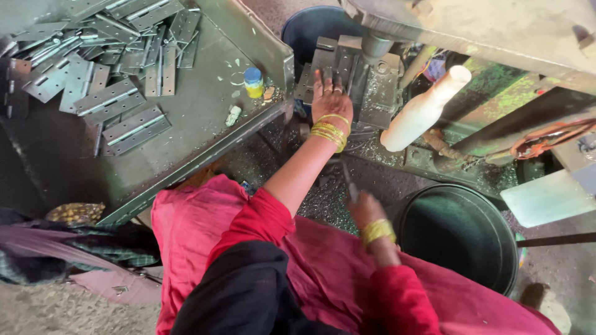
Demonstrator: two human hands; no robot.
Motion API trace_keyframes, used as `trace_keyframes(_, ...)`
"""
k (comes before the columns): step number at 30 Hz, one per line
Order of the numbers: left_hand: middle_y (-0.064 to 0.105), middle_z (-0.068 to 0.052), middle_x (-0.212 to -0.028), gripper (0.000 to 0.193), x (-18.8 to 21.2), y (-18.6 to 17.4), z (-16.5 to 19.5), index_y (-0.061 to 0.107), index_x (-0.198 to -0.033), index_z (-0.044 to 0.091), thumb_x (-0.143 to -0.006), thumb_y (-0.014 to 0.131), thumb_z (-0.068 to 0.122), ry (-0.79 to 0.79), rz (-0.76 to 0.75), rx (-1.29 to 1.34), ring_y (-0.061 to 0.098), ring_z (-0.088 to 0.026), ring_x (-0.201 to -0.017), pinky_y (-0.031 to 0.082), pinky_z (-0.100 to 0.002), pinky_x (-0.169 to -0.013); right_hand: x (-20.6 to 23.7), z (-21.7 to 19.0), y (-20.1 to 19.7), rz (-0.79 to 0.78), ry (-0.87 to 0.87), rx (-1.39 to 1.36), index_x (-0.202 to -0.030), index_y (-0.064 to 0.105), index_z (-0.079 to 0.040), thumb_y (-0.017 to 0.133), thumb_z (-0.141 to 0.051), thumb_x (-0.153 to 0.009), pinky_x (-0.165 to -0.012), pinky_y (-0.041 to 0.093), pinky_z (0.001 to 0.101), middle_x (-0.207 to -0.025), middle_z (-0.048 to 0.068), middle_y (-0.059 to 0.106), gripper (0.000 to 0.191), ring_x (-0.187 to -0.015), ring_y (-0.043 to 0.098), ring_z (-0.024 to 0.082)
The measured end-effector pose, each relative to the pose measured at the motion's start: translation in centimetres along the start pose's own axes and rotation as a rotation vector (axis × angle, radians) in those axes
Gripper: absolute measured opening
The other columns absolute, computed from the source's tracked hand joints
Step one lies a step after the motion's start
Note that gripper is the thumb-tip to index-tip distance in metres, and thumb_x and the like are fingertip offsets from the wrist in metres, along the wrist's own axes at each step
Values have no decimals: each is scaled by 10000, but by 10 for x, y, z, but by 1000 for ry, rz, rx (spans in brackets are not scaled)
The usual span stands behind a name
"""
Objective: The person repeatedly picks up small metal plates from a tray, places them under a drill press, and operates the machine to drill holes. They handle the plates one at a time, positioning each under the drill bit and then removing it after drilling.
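My left hand (330, 99), with gold bangles on the wrist, reaches forward and lies flat with fingers spread on the grey metal die block (338, 62) of a press, just left of the ram (372, 46). Whether a part lies under the fingers is hidden. My right hand (366, 209) stays low near my lap, closed around a thin metal rod (347, 178) that points up toward the press bed. Red sleeves cover both upper arms.
A steel tray table (205, 118) at left carries several flat metal hinges (127, 127) and a small yellow bottle with a blue cap (252, 82). A white lever handle (422, 110) juts out at right. A black bucket (459, 232) stands beside my right arm, a dark blue bin (307, 28) behind the press.
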State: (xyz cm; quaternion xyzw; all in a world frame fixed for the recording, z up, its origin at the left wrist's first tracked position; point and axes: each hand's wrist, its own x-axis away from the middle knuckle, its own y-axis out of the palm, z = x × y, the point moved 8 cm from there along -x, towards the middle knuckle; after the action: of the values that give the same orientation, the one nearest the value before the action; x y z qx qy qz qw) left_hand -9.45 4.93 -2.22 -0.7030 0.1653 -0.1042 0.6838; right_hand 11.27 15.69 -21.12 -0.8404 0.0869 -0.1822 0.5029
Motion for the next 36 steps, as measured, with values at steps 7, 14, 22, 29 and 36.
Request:
trace_keyframes(7,336,-53,-1645,548,5,-17,-7,445,-1538,70,-999,368,130,29,-58,-5,158,-293,-1573,-134,-607,-1215,13,-8,-9,-32,87,-86,-1036,668,-48,656,-496,-925,-871,531,559,-1035,284,716,462,-1034,670,481)
trace_keyframes(14,217,-51,-1698,569,-32,-10,0,400,-1515,94,-947,391,134,12,-103,-137,88,-331,-1547,-179,-673,-1126,11,3,-4,20,61,-70,-1041,650,-55,630,-497,-947,-860,524,556,-1037,258,729,452,-1025,690,465)
trace_keyframes(22,494,-88,-1503,413,-13,-19,-19,663,-1301,159,-907,550,212,40,1,250,345,-336,-1470,21,-671,-1202,19,9,-10,-21,149,40,-1195,614,-114,623,-580,-921,-881,532,567,-1115,261,712,540,-1071,670,476)
trace_keyframes(29,751,-101,-1020,270,84,-20,-167,756,-1055,168,-795,691,201,48,392,341,692,-300,-1045,454,-487,-1003,74,-70,-146,733,-408,-210,-1151,711,-84,731,-76,-1008,-815,551,374,-1053,80,692,145,-931,704,241)
trace_keyframes(36,684,-175,-1252,689,175,7,-417,769,-1092,97,-798,618,702,-705,409,-153,618,-382,-1175,463,-623,-948,81,-67,-148,763,-414,-110,-1055,735,-63,757,-63,-1022,-823,530,355,-991,70,705,40,-865,683,207)
